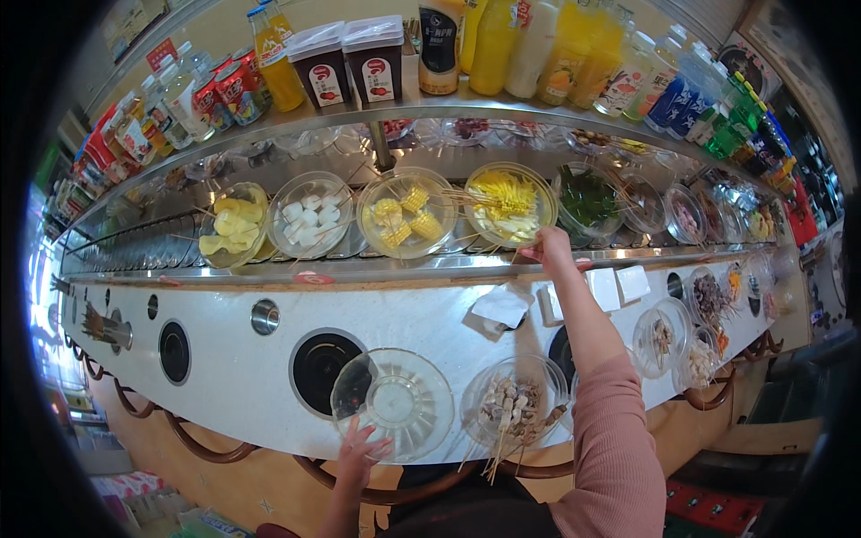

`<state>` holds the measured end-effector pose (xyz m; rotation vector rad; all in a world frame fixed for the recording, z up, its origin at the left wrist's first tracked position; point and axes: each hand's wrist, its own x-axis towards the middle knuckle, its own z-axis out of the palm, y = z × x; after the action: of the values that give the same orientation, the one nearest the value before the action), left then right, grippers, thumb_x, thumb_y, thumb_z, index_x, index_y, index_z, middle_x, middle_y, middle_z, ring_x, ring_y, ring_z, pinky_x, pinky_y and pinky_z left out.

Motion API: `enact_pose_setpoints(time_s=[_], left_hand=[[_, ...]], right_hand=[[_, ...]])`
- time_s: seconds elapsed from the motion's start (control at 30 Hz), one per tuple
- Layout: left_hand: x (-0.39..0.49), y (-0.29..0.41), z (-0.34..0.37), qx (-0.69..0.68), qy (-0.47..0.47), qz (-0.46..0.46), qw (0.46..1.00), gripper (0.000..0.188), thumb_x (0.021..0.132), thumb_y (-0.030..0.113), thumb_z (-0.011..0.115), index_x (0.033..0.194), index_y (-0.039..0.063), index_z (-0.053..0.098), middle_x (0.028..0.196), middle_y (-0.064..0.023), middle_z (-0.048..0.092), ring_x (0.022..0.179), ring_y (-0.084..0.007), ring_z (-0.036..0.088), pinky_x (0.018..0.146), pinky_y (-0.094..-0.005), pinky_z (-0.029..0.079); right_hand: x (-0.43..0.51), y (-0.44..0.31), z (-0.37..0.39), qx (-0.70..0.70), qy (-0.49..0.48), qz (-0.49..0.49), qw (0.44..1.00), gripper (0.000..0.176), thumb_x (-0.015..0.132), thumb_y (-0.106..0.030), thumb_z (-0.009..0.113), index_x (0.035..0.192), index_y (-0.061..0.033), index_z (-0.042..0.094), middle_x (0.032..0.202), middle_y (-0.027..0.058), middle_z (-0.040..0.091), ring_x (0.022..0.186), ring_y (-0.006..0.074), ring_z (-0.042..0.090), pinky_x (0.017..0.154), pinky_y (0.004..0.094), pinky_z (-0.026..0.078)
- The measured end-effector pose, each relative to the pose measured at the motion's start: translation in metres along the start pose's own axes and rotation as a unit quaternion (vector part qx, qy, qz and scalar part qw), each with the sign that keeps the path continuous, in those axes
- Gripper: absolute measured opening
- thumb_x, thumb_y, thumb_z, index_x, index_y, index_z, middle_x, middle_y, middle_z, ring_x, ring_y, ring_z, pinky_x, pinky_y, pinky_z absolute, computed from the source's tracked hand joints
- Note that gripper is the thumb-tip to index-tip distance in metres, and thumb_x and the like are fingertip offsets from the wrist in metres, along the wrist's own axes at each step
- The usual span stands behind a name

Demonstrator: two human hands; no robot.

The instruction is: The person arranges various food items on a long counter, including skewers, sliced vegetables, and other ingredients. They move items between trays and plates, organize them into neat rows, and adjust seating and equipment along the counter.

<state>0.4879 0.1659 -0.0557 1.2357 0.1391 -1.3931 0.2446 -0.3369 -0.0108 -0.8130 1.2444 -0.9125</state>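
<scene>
My right hand [550,251] reaches across the counter to the near rim of a clear plate of yellow cabbage skewers [504,202] on the conveyor. Its fingers are bent beside the rim and a thin stick; whether they grip either one I cannot tell. Down at the counter's near edge, my left hand [360,449] has its fingers spread at the rim of an empty clear ribbed plate [417,403]. That plate partly overlaps a round black cooktop [326,363]. Between my arms, a clear plate of seafood-like skewers [514,403] sits with its sticks hanging over the edge.
Along the conveyor stand plates of corn [407,215], white balls [311,218], potato slices [235,225] and dark green leaves [586,195]. White napkins [501,308] lie near my right forearm. Bottles [494,50] and cans [239,94] line the steel shelf [430,107] above. Curved chair backs [208,444] border the counter.
</scene>
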Motion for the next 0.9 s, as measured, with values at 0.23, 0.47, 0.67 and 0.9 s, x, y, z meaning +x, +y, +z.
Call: enact_pose_setpoints(time_s=[0.23, 0.47, 0.67, 0.9], left_hand=[[-0.022, 0.025, -0.018, 0.018, 0.04, 0.011, 0.999, 0.086, 0.07, 0.004, 0.053, 0.147, 0.013, 0.014, 0.12, -0.0122, 0.043, 0.095, -0.0424, 0.06, 0.078, -0.0469, 0.052], [-0.049, 0.038, -0.03, -0.01, 0.063, 0.069, 0.996, 0.085, 0.071, 0.006, 0.053, 0.146, 0.012, 0.015, 0.122, -0.0134, 0.042, 0.095, -0.0417, 0.06, 0.075, -0.0453, 0.054], [-0.074, 0.042, -0.04, -0.03, 0.072, 0.152, 0.985, 0.081, 0.074, 0.011, 0.051, 0.146, 0.01, 0.014, 0.119, -0.0118, 0.046, 0.092, -0.0406, 0.061, 0.072, -0.0437, 0.055], [-0.111, 0.038, -0.059, -0.076, 0.114, 0.176, 0.975, 0.076, 0.078, 0.011, 0.053, 0.145, 0.013, 0.018, 0.117, -0.0094, 0.049, 0.093, -0.0381, 0.062, 0.071, -0.0419, 0.054]], right_hand=[[-0.04, -0.027, -0.019, -0.028, 0.007, -0.028, 0.999, 0.024, 0.083, -0.007, 0.045, 0.105, 0.0014, 0.05, 0.088, 0.0148, 0.062, 0.067, 0.0253, 0.065, 0.054, 0.0316, 0.056], [-0.117, -0.059, -0.034, -0.099, -0.081, -0.006, 0.992, 0.033, 0.081, -0.005, 0.045, 0.113, 0.0027, 0.051, 0.088, 0.0154, 0.064, 0.064, 0.0227, 0.066, 0.05, 0.0272, 0.056], [-0.174, -0.036, -0.019, -0.137, -0.157, 0.055, 0.977, 0.039, 0.079, -0.002, 0.045, 0.117, 0.0049, 0.047, 0.089, 0.0155, 0.063, 0.064, 0.0237, 0.066, 0.048, 0.0281, 0.056], [-0.202, 0.038, 0.027, -0.142, -0.28, 0.14, 0.939, 0.043, 0.079, 0.0, 0.045, 0.122, 0.0006, 0.047, 0.093, 0.0144, 0.063, 0.064, 0.0226, 0.065, 0.05, 0.0298, 0.056]])
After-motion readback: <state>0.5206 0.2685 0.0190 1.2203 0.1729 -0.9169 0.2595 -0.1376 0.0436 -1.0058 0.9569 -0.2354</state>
